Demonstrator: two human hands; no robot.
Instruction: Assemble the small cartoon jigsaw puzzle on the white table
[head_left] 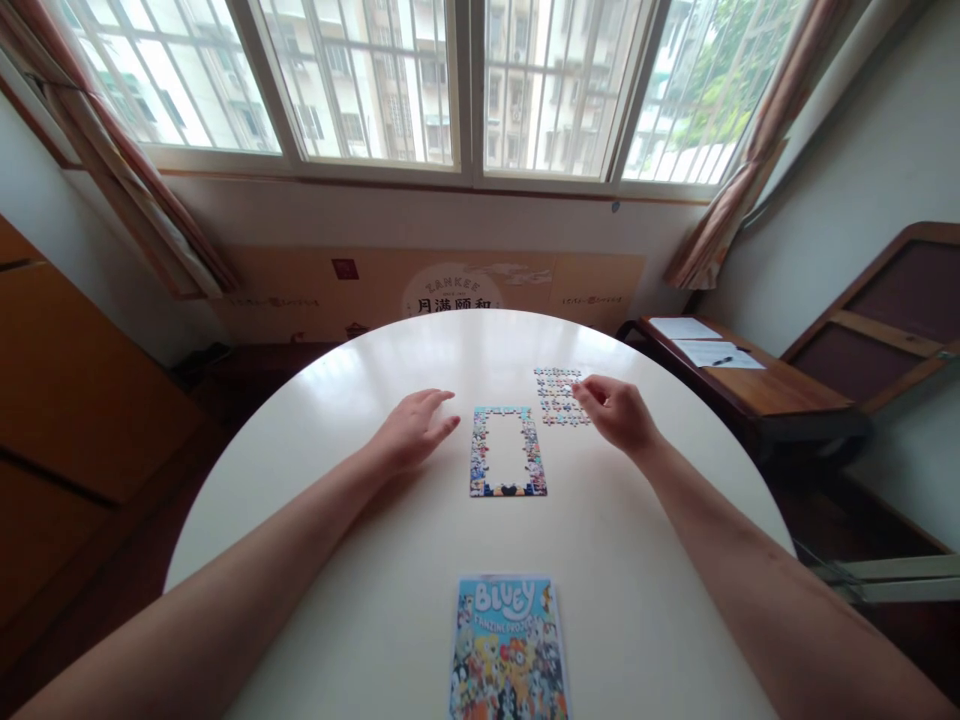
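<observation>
The big white table (360, 620) is under the puzzle border. A picture sheet (510, 650) that says BLUEY lies nearer to the person than the puzzle border (477, 460), which is a ring of joined pieces with the table showing in its middle. The left hand (416, 428) is to the left of the border, its thumb and fingers wide apart. The right hand (616, 408) is to the right of the border, its fingers curled and narrow; I can't tell if it holds a piece. The little loose pieces (553, 382) sit in rows past the border's far right corner, by that hand
</observation>
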